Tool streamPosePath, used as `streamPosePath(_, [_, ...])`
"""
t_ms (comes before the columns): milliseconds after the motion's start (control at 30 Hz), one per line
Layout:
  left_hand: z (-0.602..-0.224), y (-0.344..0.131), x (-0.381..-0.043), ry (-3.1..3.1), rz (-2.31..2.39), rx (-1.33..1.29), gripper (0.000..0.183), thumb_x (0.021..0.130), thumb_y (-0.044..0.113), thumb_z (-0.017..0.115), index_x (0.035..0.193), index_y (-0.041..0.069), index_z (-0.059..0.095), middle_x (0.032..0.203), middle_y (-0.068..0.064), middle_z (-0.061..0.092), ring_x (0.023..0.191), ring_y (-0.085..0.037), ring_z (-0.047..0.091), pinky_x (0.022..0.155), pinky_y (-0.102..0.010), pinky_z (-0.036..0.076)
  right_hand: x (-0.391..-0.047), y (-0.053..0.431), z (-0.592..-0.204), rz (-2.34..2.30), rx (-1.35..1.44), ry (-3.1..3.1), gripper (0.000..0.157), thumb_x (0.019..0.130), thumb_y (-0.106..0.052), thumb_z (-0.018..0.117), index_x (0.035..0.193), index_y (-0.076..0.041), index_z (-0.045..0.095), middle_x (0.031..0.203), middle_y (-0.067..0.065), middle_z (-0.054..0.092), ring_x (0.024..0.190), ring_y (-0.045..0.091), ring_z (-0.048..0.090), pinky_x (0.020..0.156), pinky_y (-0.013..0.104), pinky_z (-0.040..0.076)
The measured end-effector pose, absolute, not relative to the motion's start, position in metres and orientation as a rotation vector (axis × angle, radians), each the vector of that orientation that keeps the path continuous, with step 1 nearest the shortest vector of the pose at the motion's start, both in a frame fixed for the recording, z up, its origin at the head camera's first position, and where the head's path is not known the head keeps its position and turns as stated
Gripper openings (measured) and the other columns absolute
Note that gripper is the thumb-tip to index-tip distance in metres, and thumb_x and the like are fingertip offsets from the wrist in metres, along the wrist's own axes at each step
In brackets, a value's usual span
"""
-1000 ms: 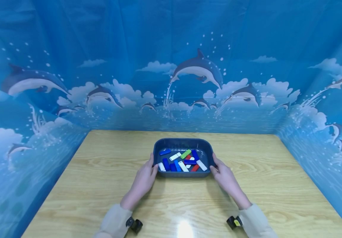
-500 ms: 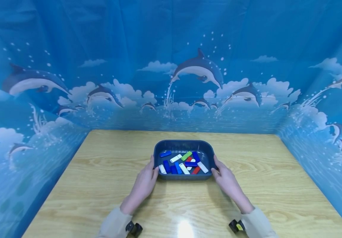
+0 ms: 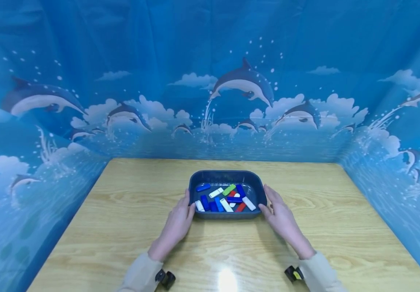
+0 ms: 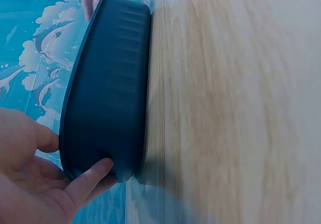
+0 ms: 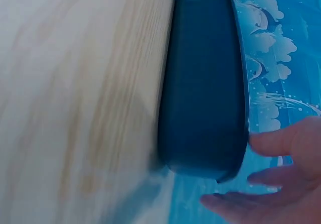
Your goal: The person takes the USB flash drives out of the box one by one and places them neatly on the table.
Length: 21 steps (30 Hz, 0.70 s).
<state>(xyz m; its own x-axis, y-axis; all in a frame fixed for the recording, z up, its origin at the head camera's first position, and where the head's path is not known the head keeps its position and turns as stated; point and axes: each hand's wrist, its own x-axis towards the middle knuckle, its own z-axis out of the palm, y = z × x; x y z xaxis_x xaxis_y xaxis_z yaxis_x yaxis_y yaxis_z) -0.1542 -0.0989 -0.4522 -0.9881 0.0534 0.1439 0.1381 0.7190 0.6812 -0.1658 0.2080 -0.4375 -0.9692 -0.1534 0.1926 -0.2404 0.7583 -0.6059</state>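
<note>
A dark blue plastic bin stands on the wooden table, holding several small sticks that look like USB flash drives. Among them are a green one, a white one and a blue one; others are red. My left hand holds the bin's left end, thumb at the rim and fingers against the wall in the left wrist view. At the right end, my right hand has its thumb right at the rim. Its other fingers are spread and stand off the wall in the right wrist view.
The wood-grain table spreads around the bin on all sides. A blue curtain printed with dolphins and clouds rises behind the table and along both sides. Small black devices sit at the sleeve cuffs.
The bin came slightly nearer, then stopped. My right hand's fingers have loosened and drawn off its right end. My left hand has kept its place on the bin.
</note>
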Motion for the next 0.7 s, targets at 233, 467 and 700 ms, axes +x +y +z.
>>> streamPosePath(233, [-0.4523, -0.0987, -0.1547, -2.804, -1.117, -0.162, 0.058, 0.107, 0.020, 0.048, 0.152, -0.011, 0.029, 0.150, -0.029, 0.044, 0.136, -0.045, 0.046, 0.110, -0.059, 0.037, -0.1628, 0.2123, -0.4377, 0.755, 0.663, -2.651, 0.031, 0.096, -0.011, 0.070, 0.126, -0.006, 0.070, 0.137, 0.016, 0.062, 0.136, 0.041, 0.048, 0.106, 0.058, 0.042])
streamPosePath(467, [-0.4530, -0.0982, -0.1561, -2.803, -1.126, -0.164, 0.058, 0.107, 0.020, 0.048, 0.153, -0.010, 0.028, 0.150, -0.029, 0.043, 0.136, -0.045, 0.046, 0.110, -0.060, 0.038, -0.1595, 0.2125, -0.4432, 0.581, 0.895, -2.637, 0.020, 0.098, -0.011, 0.067, 0.117, -0.010, 0.074, 0.119, 0.009, 0.072, 0.120, 0.032, 0.064, 0.103, 0.052, 0.048])
streamPosePath(700, [-0.4537, -0.0984, -0.1545, -2.806, -1.121, -0.164, 0.058, 0.107, 0.020, 0.048, 0.153, -0.010, 0.028, 0.150, -0.029, 0.044, 0.136, -0.044, 0.046, 0.110, -0.059, 0.038, -0.1632, 0.2065, -0.4441, 0.503, 0.885, -2.712, 0.015, 0.100, -0.017, 0.065, 0.108, -0.009, 0.075, 0.104, 0.003, 0.075, 0.104, 0.024, 0.070, 0.109, 0.054, 0.042])
